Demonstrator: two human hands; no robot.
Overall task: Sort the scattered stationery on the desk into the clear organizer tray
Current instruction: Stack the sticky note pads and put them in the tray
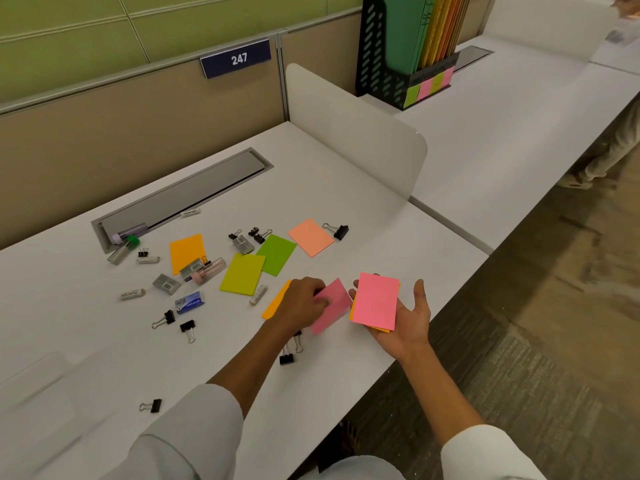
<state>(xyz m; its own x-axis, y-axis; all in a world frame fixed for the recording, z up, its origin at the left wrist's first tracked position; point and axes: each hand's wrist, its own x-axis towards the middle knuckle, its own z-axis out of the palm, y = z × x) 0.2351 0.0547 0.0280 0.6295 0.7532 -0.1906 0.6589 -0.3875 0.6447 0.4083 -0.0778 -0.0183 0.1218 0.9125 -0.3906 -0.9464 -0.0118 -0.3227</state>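
I observe the left hand [304, 301] extended palm down, fingers curled in a pinch grip. The right hand [403, 318] sits just to its right, palm up, fingers spread and relaxed, bearing a load. Both forearms wear white sleeves.

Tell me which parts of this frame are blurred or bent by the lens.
Head view: the clear organizer tray at lower left is smeared by motion blur; the pink card that the left hand pinches is slightly soft; wide-angle distortion curves the desk edges; lighting is even.
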